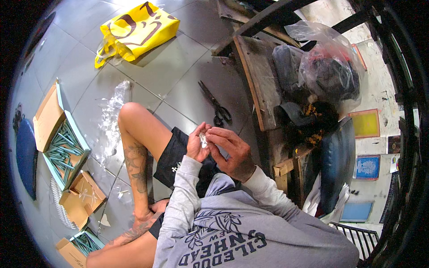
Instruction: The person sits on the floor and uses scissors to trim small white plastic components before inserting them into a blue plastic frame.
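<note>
My left hand (pixel 195 145) is turned palm up in front of my lap, its fingers curled around a small whitish, partly clear piece (pixel 203 141). My right hand (pixel 236 154) comes over it from the right, thumb and fingertips pinched together at the same piece. The two hands meet there, and the fingers partly hide it, so its kind cannot be made out. Just beyond my hands, a pair of black scissors (pixel 216 106) lies on the grey tiled floor, handles toward me.
Left of my bent leg stand open cardboard boxes of teal sticks (pixel 67 145) and a small brown box (pixel 84 194). White scraps (pixel 111 120) litter the tiles. A yellow bag (pixel 138 33) lies ahead. A wooden bench (pixel 257 80) with plastic-wrapped things stands right.
</note>
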Demonstrator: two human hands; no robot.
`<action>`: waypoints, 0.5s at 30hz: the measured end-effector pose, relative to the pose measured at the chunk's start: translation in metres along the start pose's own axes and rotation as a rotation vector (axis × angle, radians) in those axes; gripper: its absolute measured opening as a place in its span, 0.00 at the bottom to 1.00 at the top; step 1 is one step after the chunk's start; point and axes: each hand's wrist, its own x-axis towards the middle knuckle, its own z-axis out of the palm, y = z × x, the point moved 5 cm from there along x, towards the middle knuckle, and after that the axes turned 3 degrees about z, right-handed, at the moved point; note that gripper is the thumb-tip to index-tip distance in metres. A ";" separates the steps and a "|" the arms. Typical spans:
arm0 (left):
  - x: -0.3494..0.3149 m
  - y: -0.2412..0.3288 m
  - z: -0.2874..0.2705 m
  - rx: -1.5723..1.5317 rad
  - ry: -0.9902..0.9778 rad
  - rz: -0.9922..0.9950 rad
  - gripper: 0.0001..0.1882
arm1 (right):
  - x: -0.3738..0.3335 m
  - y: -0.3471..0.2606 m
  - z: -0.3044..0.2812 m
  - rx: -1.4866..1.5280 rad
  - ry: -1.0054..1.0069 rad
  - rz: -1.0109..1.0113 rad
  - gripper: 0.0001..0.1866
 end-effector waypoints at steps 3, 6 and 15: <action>-0.023 0.016 0.004 0.055 -0.147 -0.164 0.18 | -0.005 -0.001 0.001 0.039 0.017 0.001 0.12; -0.054 0.029 0.031 0.253 -0.121 -0.169 0.20 | -0.014 -0.002 -0.001 0.081 0.047 0.040 0.11; -0.158 0.069 0.033 0.989 0.307 0.105 0.25 | -0.030 0.038 0.001 0.061 0.140 0.351 0.11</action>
